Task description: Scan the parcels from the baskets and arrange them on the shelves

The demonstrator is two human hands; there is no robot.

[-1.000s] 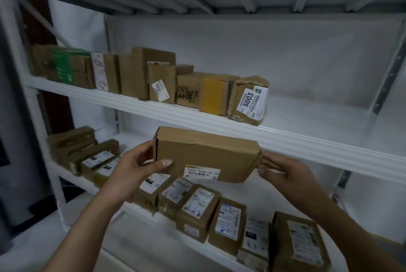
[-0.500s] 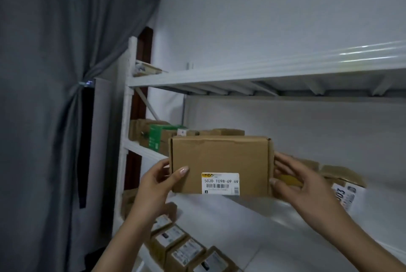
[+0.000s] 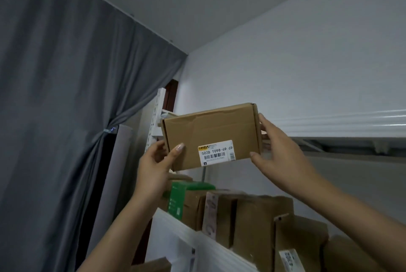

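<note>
A brown cardboard parcel [image 3: 211, 131] with a white barcode label reading "502D T098-69 69" is held up in the air at the height of the white top shelf [image 3: 342, 122]. My left hand [image 3: 156, 164] grips its lower left corner, thumb on the front face. My right hand [image 3: 279, 153] clasps its right end, fingers behind and thumb below. The parcel's left end hides the top shelf's left corner.
The shelf below [image 3: 197, 238] carries a row of upright brown parcels [image 3: 250, 219] and a green box [image 3: 180, 197]. A white perforated shelf post [image 3: 154, 122] stands at the left. Grey curtain [image 3: 66, 96] hangs on the left, tied back. White wall behind.
Both hands have raised the parcel from in front of the lower shelves up to the top shelf's height. The view has tilted upward with it.
</note>
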